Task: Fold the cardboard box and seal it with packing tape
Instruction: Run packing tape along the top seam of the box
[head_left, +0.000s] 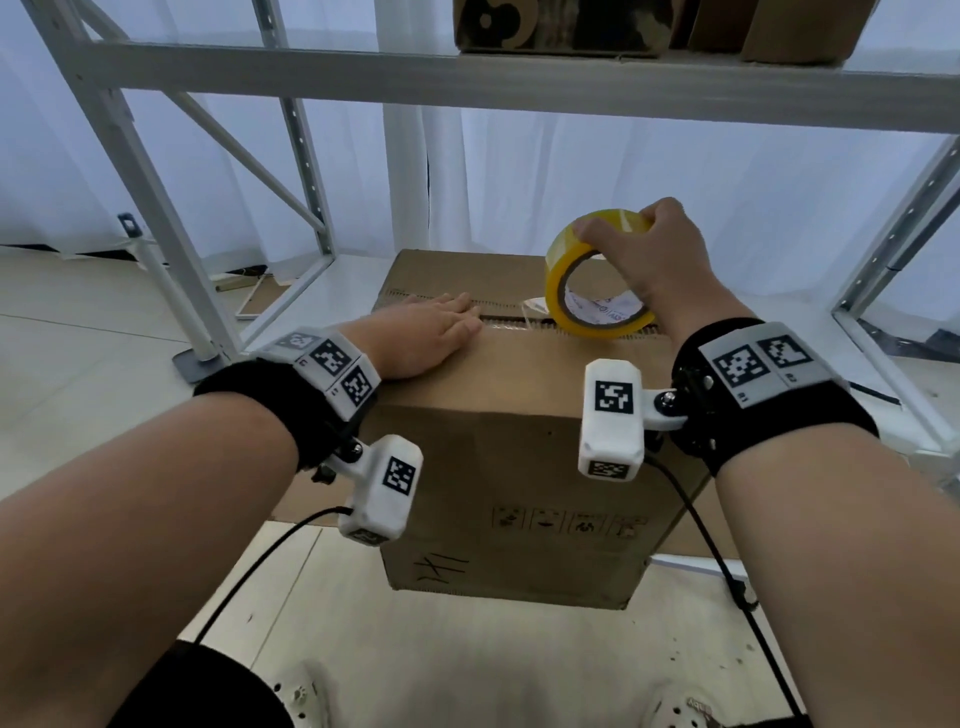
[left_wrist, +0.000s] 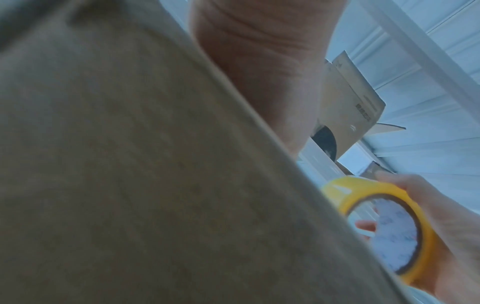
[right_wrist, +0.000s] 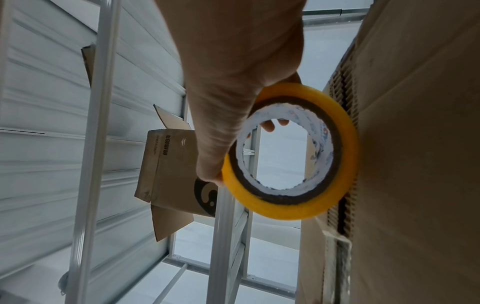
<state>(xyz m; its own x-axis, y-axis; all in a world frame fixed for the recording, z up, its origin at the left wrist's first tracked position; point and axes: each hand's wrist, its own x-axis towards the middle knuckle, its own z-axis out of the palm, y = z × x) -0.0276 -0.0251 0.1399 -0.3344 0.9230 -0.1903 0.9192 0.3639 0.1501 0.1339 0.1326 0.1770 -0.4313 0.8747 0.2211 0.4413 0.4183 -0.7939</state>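
A brown cardboard box stands on the floor with its top flaps folded down, meeting at a seam. My left hand lies flat on the top, fingers straight, pressing at the seam's left part. My right hand grips a yellow roll of packing tape that stands on edge on the seam's right part. A short strip of clear tape runs from the roll toward my left fingers. In the right wrist view the tape roll touches the box top. The left wrist view shows the tape roll beyond the box flap.
A white metal shelving frame stands behind and around the box, with more cardboard boxes on its upper shelf. A white stand base sits on the tiled floor at the left. Wrist camera cables hang beside the box.
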